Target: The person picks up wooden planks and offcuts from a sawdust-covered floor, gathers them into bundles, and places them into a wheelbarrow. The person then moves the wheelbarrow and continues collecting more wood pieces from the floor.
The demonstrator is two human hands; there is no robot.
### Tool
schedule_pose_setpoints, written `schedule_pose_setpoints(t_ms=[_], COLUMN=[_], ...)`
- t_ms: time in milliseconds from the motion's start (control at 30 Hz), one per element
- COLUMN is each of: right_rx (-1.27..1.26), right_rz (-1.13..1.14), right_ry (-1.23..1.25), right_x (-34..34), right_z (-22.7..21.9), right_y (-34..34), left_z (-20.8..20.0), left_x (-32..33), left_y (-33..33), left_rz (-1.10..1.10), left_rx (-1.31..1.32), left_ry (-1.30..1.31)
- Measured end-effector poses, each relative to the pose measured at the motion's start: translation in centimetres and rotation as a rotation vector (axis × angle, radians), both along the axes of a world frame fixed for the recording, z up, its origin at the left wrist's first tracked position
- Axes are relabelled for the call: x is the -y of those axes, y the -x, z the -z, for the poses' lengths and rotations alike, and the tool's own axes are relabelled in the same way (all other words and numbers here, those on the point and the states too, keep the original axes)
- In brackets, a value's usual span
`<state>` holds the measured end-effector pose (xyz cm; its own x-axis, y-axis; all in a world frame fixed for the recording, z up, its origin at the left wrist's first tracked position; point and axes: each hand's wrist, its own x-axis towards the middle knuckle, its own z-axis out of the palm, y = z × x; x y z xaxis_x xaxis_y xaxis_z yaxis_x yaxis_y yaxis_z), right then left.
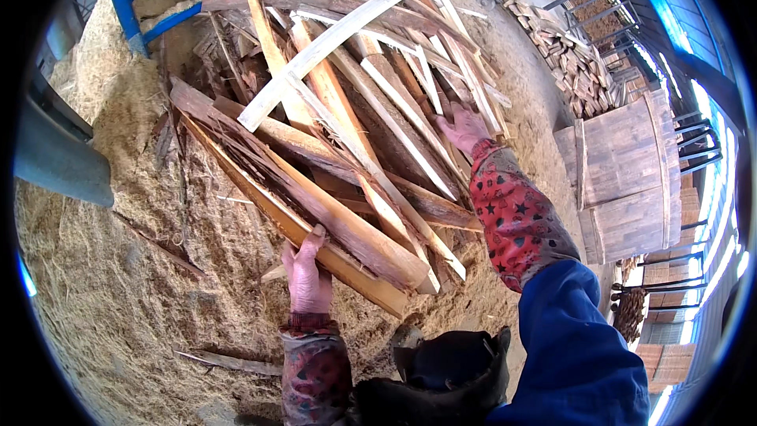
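My left hand (308, 274) is closed on the near edge of a long bark-edged wood slab (260, 196). Its thumb lies on top, and the other fingers are hidden beneath. Another rough slab (347, 230) rests against it, above the thumb. Farther right, my right hand (464, 128) reaches into the pile of wood offcuts (394, 114), its fingers bent down among the pieces. What those fingers grip is hidden between the strips. A pale flat strip (327, 55) lies across the top of the pile.
Sawdust (134, 284) covers the floor, with a loose wood sliver (229, 361) on it. A blue metal frame (126, 0) stands at the far left, a grey metal part (63, 162) below it. At right are a wooden panel (627, 177) and stacked wood pieces (564, 59).
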<state>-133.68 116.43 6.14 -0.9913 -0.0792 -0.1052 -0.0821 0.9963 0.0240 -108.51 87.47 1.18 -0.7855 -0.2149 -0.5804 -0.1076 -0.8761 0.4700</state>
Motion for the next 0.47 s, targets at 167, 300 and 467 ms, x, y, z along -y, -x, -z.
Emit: schedule_pose_setpoints(t_ms=[167, 300, 467], right_rx=[0.038, 0.087, 0.144], right_rz=[0.003, 0.029, 0.141], right_ry=[0.000, -0.013, 0.099], right_x=[0.3, 1.1, 1.2], right_z=[-1.7, -0.6, -1.2], right_y=[-0.6, -0.1, -0.5], left_z=[-1.5, -1.7, -3.0], left_x=[-0.1, 0.5, 0.7], left_y=[0.5, 0.8, 2.1], left_rz=[0.012, 0.059, 0.066], left_rx=[0.049, 0.073, 0.062], left_ry=[0.059, 0.204, 0.308])
